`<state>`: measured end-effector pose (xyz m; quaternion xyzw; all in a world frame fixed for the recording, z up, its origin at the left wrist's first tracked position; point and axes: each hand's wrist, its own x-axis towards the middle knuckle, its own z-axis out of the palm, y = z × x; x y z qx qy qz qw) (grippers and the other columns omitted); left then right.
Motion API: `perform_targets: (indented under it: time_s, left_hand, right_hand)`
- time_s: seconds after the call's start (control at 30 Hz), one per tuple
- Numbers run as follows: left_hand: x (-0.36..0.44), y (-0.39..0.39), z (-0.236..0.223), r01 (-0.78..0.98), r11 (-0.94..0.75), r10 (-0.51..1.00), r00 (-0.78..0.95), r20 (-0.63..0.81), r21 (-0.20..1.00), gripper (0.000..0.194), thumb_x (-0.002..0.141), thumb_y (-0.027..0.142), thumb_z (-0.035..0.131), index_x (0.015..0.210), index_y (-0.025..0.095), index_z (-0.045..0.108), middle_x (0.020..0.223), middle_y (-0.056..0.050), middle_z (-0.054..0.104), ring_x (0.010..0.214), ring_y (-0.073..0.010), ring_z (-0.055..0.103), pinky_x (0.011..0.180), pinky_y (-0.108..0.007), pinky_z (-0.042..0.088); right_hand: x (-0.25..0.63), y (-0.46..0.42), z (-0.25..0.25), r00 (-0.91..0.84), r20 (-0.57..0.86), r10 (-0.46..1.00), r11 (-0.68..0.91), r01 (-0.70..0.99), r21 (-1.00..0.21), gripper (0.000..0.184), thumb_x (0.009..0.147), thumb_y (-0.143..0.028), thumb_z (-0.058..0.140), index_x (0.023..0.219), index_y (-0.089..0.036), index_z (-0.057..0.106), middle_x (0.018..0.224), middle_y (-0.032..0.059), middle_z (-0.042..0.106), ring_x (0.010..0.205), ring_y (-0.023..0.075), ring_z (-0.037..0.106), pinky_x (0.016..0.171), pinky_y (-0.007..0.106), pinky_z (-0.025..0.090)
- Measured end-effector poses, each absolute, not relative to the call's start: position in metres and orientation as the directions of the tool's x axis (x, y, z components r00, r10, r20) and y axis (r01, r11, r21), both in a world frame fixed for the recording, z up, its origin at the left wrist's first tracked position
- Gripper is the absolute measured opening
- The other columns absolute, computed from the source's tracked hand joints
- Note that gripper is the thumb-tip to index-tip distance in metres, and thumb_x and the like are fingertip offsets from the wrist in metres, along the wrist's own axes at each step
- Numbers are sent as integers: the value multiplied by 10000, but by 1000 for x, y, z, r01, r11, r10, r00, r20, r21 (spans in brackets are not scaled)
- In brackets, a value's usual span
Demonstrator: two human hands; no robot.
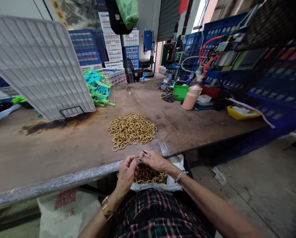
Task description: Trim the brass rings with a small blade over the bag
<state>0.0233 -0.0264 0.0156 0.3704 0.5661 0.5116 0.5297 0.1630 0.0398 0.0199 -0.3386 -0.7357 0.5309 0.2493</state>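
Above the near edge of the table, my left hand (127, 171) is closed in a pinch on what looks like a ring, mostly covered by the fingers. Close beside it, my right hand (156, 162) is closed around a small pointed blade tool (146, 154) with a dark tip; its handle is hidden in the palm. Both hands' fingertips nearly meet. Below them, an open white sack (156, 187) in front of my lap holds many brass-coloured rings (150, 176). On the table just beyond lies a heap of similar rings (133, 129).
A white plastic crate (39, 62) stands tilted at the left on the brown table (76, 145). Behind it lie green and turquoise hangers (99, 87). At the right are a pink bottle (190, 97), a green tray (180, 92) and a yellow dish (243, 113).
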Motion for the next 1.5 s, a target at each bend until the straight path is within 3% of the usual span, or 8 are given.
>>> perform_targets:
  time_s: [0.17, 0.57, 0.77, 0.9, 1.03, 1.17, 1.5]
  left_hand:
    - [24, -23, 12, -194, 211, 957, -160, -244, 958, 310, 679, 456, 610, 725, 167, 507, 492, 72, 482, 343, -42, 392, 351, -160, 304]
    - [22, -24, 3, -296, 287, 950, -32, -310, 911, 298, 733, 455, 571, 744, 164, 507, 582, 36, 527, 407, -56, 434, 391, -184, 355]
    - [18, -22, 4, -374, 314, 941, 5, -337, 873, 270, 735, 422, 590, 732, 169, 494, 576, 45, 502, 413, -51, 412, 387, -173, 337]
    - [17, -20, 5, -386, 300, 945, -6, -328, 872, 264, 736, 410, 596, 719, 169, 489, 581, 48, 494, 429, -52, 422, 395, -172, 341]
    - [15, -18, 3, -361, 266, 954, -31, -297, 894, 256, 760, 403, 573, 705, 168, 490, 563, 49, 492, 425, -53, 426, 413, -179, 352]
    - [14, -16, 0, -346, 252, 953, -73, -293, 904, 270, 749, 423, 581, 716, 172, 488, 572, 51, 499, 427, -52, 431, 413, -174, 354]
    - [11, -18, -4, -300, 248, 955, -82, -284, 921, 271, 783, 417, 539, 688, 173, 468, 487, 64, 474, 391, -57, 416, 398, -178, 352]
  right_hand:
    - [158, 37, 22, -597, -17, 802, 168, 253, -953, 174, 813, -309, 440, 718, -166, 470, 576, -65, 414, 542, 70, 348, 530, 184, 290]
    - [145, 41, 3, -508, -6, 862, 163, 289, -943, 193, 802, -264, 432, 639, -164, 459, 558, -58, 423, 546, 77, 385, 524, 193, 301]
    - [140, 44, 4, -527, -64, 847, 75, 238, -968, 213, 829, -277, 403, 674, -160, 491, 555, -45, 481, 529, 79, 415, 517, 189, 320]
    - [138, 48, 3, -487, -29, 873, 123, 278, -953, 205, 840, -253, 380, 719, -159, 516, 586, -33, 506, 555, 88, 454, 556, 192, 345]
    - [141, 47, -3, -514, 39, 857, 344, 514, -786, 152, 810, -179, 397, 776, -166, 545, 639, -7, 543, 588, 107, 467, 578, 211, 318]
    - [142, 43, -4, -626, -16, 780, 497, 634, -592, 176, 753, -128, 432, 863, -172, 562, 708, 27, 603, 637, 134, 509, 600, 227, 300]
    - [131, 41, 4, -566, -186, 803, 477, 798, -368, 273, 773, -123, 385, 999, -147, 536, 846, 106, 655, 752, 195, 596, 662, 267, 339]
